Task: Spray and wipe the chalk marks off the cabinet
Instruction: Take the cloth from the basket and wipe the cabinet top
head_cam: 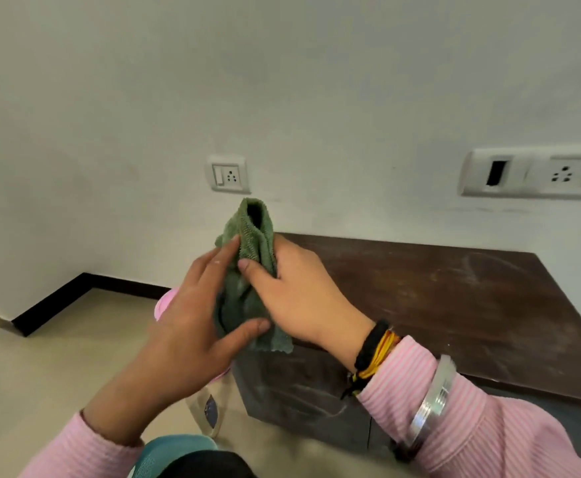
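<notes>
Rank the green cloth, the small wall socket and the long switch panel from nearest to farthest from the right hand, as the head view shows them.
From the right hand:
1. Green cloth, in its grip, touching.
2. Small wall socket, on the wall above the cloth.
3. Long switch panel, far right on the wall.

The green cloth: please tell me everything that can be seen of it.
The green cloth looks like terry or microfibre, with a stitched wavy edge. It is bunched and folded, held upright in the air in front of the cabinet's near left corner. The right hand grips its middle; the left hand touches its left side and lower part.
</notes>
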`<state>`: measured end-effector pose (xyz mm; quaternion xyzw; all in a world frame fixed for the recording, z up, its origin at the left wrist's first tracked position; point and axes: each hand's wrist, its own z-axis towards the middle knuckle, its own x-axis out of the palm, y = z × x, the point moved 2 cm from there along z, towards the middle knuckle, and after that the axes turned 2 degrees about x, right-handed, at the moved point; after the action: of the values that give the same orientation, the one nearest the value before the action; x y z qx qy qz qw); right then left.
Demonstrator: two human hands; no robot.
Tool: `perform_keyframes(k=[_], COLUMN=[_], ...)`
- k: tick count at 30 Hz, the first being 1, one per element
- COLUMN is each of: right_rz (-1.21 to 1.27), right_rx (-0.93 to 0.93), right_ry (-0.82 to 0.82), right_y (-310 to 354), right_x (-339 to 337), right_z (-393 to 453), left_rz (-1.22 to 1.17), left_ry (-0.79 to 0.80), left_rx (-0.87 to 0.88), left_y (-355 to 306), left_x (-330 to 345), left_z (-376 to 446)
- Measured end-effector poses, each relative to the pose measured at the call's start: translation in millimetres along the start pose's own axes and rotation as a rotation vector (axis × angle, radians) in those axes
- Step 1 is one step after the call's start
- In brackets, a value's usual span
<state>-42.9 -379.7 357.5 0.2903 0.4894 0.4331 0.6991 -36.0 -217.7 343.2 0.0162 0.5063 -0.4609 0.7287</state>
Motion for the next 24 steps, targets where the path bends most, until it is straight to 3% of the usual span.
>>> perform_keyframes(k=[6,10,14,19,24], right_rz=[-0.147,-0.239,-0.274,-0.333,-0.342], right_rx=[0.021,0.030,0.094,0.104,0.132], right_ry=[0.161,0.256,0.217,0.256,0.280], right_y=[24.0,18.1,-5.0,-35.1,-69.4], right_x=[-17.5,-28.8,-42.3,-36.7,-40.0], right_z=[-12.6,-19.9,-18.0,6.4,29.5], left_rz=[0.111,0.024,-0.022,-0.103,0.024], left_ry=[-0.150,-0.225,-0.181,-0.126,-0.098], left_rx=[-0.009,-0.036,-0.208,-0.228,-0.245], left_y=[-20.2,-15.6,10.0,30.7,66.0], left_x=[8.8,5.7,11.1,39.2,57.6], left_z=[12.0,18.9,30.6,52.7,89.1])
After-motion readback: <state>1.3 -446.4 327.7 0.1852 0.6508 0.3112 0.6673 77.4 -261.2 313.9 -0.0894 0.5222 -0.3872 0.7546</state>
